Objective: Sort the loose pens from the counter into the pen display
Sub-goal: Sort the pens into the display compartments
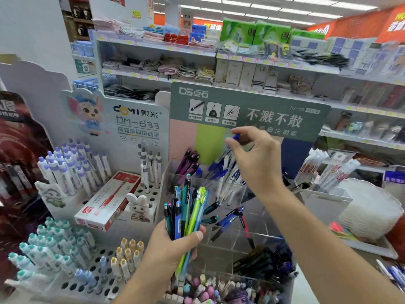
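Right hand [256,159] is reaching up and forward over the clear acrylic pen display [219,233], thumb and forefinger pinching the cap end of a blue pen [236,137]. Other fingers are curling loosely behind. Most of that pen's barrel is hiding behind the palm, so its exact line is hard to read; it appears to be hanging roughly upright, tip down.

Directly below and slightly left of the pinch, the rear compartment is holding a cluster of blue-and-white pens [223,170], standing near upright and leaning a little. That is the relation that counts: slot under the hand, pen axis close to the axis of the pens already standing there. A straight lowering looks sufficient, judging from here.

Left hand [175,244] is sitting lower and nearer the body, fingers and thumb wrapping a mixed bundle of pens [188,207], green, teal, blue and dark, fanning upward. It is the feeding hand; the right is plainly nearer the rear slots.

Purple pens [189,161] are occupying the compartment left of the blue ones. Front compartments are holding a few slanting pens and dark ones [260,262] lower down.

Beside the display, a white rack of purple-capped pens [72,165] and a red-and-white box [109,200].
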